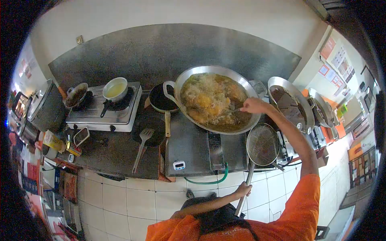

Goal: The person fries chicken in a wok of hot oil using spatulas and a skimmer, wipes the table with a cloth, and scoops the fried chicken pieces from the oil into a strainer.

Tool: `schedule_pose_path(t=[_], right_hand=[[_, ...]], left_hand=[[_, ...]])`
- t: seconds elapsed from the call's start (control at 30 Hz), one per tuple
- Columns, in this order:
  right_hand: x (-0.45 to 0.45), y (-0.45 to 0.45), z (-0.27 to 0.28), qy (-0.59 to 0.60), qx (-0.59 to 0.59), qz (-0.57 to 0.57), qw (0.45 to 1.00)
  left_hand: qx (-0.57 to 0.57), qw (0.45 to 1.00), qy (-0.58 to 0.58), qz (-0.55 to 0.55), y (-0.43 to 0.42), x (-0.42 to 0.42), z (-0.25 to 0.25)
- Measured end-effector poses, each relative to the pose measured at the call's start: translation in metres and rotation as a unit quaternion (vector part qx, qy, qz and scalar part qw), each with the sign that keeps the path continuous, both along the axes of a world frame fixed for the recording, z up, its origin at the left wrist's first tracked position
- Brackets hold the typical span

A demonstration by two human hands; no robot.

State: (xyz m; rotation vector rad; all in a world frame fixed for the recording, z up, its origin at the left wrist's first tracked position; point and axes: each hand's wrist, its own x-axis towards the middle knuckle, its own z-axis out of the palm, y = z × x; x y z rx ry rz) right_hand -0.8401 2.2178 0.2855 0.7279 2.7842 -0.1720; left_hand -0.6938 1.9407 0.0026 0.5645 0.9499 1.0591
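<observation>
A large two-handled wok [218,130] holds bubbling oil with golden pieces of food [209,103] frying in it. My right hand [254,105] is closed over the wok's right side, gripping a thin metal utensil [234,110] whose far end reaches into the foam; its kind is hard to make out. Low in front of my body, my left hand [243,189] is wrapped round the long handle of a wire-mesh strainer [263,144]. The strainer's round basket appears bare and lies in front of the wok's right edge.
Left are a two-burner stove [100,124] with a small pan of yellow liquid [117,89], a wooden-handled frying pan [163,98] and a slotted spatula [143,144]. A white timer [179,165] and green hose [209,182] lie in front; another wok [305,110] stands right.
</observation>
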Motion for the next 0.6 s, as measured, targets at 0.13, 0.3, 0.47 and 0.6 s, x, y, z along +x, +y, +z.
schedule_pose_path(t=[0.13,0.3,0.47,0.6], right_hand=[[0.005,-0.006,0.028,-0.054,-0.101,-0.052,0.992],[0.031,0.004,0.066,-0.121,0.000,-0.033,0.992],[0.059,0.014,0.083,-0.102,0.245,-0.029,0.964],[0.069,0.045,0.061,-0.036,0.346,-0.046,0.936]], left_hand=[[0.004,0.999,0.028,0.030,0.000,-0.001,0.006],[0.006,1.000,0.023,0.001,0.002,-0.007,0.013],[-0.005,1.000,0.030,0.008,-0.002,-0.012,0.027],[-0.010,1.000,0.028,-0.001,-0.002,-0.014,0.029]])
